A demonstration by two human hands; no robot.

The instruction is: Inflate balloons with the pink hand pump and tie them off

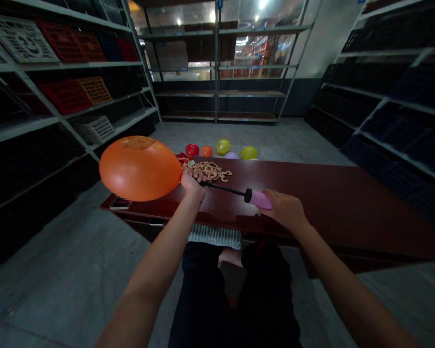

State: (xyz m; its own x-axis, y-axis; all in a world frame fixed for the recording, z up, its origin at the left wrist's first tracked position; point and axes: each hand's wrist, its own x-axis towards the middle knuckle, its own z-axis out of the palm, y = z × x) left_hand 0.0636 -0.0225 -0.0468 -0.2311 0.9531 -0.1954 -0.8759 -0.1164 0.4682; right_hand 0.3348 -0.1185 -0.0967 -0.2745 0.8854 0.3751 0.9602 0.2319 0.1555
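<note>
one orange balloon (pixel 140 170), inflated, at left above the table (pixel 322 193); left hand (pixel 194 182), fingers closed about the left end of the rod (pixel 224 188); pink handle (pixel 260 199) at the rod's right end; right hand (pixel 285 209), fingers wrapped round it.

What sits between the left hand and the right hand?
In the head view, from the left hand to the right hand: a thin black rod, then a black collar, then part of a pink cylinder.
</note>
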